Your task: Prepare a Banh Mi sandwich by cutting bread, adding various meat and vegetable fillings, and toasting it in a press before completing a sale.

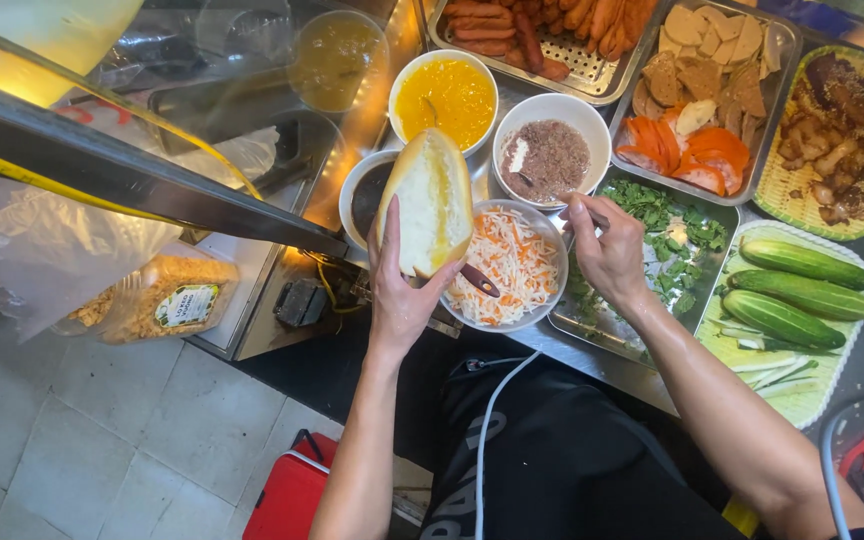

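My left hand [398, 290] holds a split bread roll [425, 200] upright, its white crumb open, with a yellow smear along the cut. My right hand [607, 250] grips a thin metal utensil handle that reaches toward the white bowl of brown minced spread [550, 155]. Between the hands sits a bowl of shredded carrot and white radish [512, 265] with a dark-handled utensil lying in it. A bowl of yellow sauce [444, 95] stands just behind the roll.
Metal trays hold sausages [532, 30], sliced meats and tofu [707, 100], and green herbs [667, 230]. Whole cucumbers [792, 290] lie on a green basket tray at right. A dark sauce bowl [364, 195], a jar of fried bits [157, 295] and a red box [292, 495] are at left.
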